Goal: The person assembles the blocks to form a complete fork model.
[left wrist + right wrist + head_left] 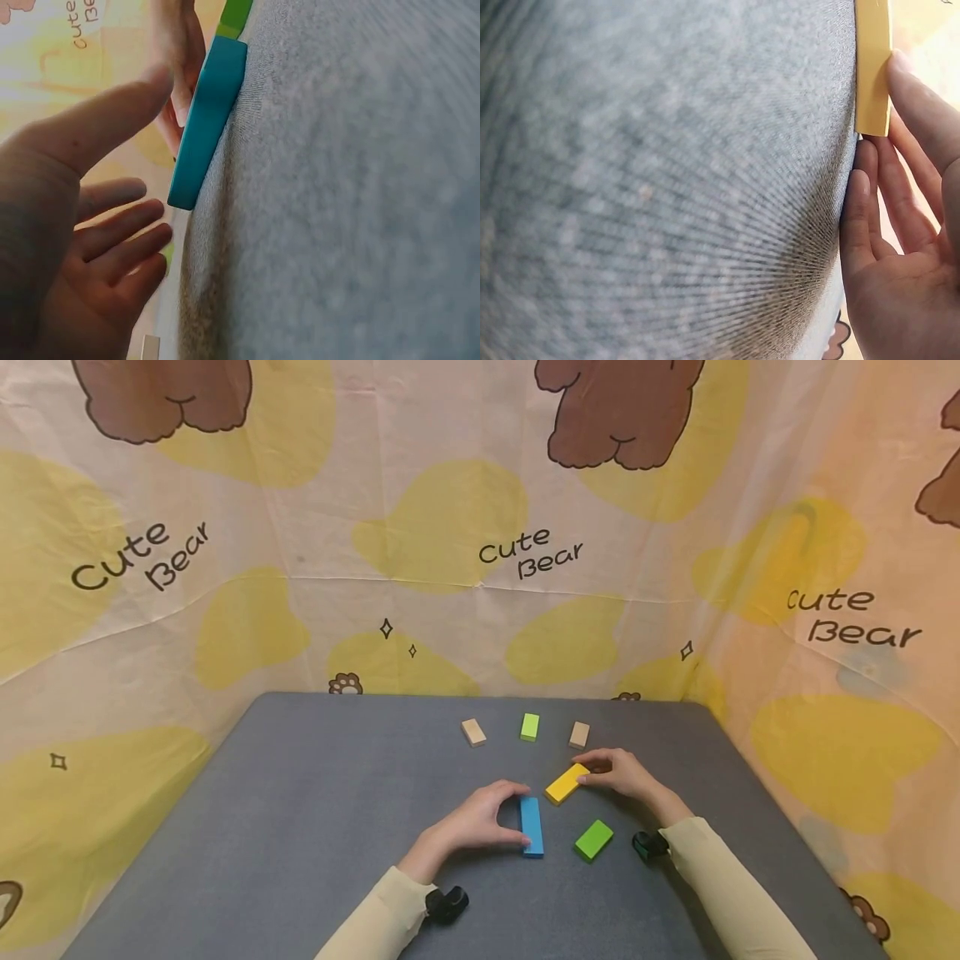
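A blue block (532,827) lies flat on the table. My left hand (480,817) curves around it, thumb near its close end and index finger near its far end. In the left wrist view a gap shows between these fingers (129,225) and the blue block (210,120). My right hand (622,777) pinches the right end of a yellow block (566,783), which lies slanted on the table. The right wrist view has the thumb against the yellow block (873,75), the index finger partly hidden behind it. Right of the blue block lies a green block (594,840).
Farther back on the grey table (337,793) are a wooden block (473,732), a light green block (530,727) and another wooden block (579,735), spaced in a row. A patterned cloth (450,635) hangs behind the table and along its sides.
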Available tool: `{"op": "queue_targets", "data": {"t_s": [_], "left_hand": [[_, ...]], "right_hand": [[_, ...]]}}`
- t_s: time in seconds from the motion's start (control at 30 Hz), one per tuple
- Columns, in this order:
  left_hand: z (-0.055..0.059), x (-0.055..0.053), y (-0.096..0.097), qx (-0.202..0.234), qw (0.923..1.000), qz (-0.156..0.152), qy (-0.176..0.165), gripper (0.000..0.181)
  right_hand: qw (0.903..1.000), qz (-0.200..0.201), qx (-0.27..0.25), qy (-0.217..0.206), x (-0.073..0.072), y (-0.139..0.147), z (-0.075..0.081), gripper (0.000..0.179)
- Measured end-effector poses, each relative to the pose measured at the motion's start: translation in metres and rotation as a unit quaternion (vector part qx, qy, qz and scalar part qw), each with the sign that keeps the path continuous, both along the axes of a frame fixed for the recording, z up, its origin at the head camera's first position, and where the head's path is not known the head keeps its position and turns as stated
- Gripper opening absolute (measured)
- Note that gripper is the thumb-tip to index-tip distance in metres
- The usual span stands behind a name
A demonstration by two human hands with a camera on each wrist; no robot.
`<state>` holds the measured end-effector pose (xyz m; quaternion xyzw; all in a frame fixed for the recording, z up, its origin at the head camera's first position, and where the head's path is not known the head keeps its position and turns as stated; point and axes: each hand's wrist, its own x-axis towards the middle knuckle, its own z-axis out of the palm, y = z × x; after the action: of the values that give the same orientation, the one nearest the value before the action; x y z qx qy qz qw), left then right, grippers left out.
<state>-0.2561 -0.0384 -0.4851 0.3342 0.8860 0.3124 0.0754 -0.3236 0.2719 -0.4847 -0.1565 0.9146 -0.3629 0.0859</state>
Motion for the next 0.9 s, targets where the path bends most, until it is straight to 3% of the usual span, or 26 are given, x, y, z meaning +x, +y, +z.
{"op": "queue_targets", "data": {"t_s": [0.3, 0.57, 0.9], "left_hand": [[0.0038, -0.0008, -0.0038, -0.003, 0.9979, -0.048, 0.043, 0.065], [0.0058, -0.0009, -0.0043, 0.019, 0.9958, -0.078, 0.044, 0.053], [0.0076, -0.0055, -0.0004, 0.010, 0.9917, -0.117, 0.053, 0.041]], "right_hand": [[1.0000, -0.001, 0.004, 0.003, 0.0001, -0.0010, 0.0012, 0.042], [1.0000, 0.000, 0.003, 0.001, -0.0007, -0.0003, 0.0006, 0.042], [1.0000, 0.005, 0.002, 0.005, -0.0025, 0.0013, -0.0013, 0.043]]}}
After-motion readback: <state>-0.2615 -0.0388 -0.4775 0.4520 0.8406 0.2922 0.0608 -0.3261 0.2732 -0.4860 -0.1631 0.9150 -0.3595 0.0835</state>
